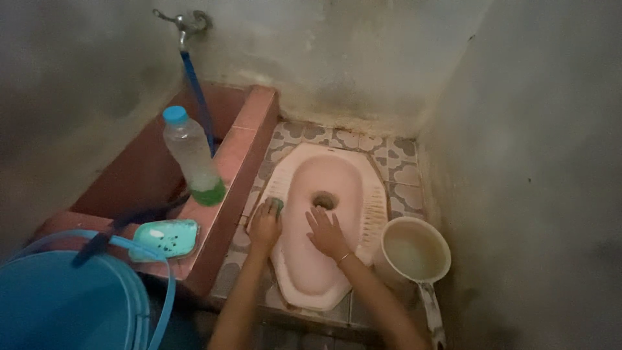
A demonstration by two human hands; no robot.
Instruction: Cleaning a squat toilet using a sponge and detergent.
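Squat toilet pan lies under both hands: left hand fingers curl around a green sponge on its rim, right hand fingers spread flat just below the drain hole. Stains remain beyond them; scrubbing seems unfinished.

A clear plastic bottle with a blue cap and some green liquid stands on the red tiled ledge, near a teal soap dish. A blue hose hangs from the wall tap. A blue bucket sits lower left, and a pale dipper, apparently holding water, rests on the patterned floor.
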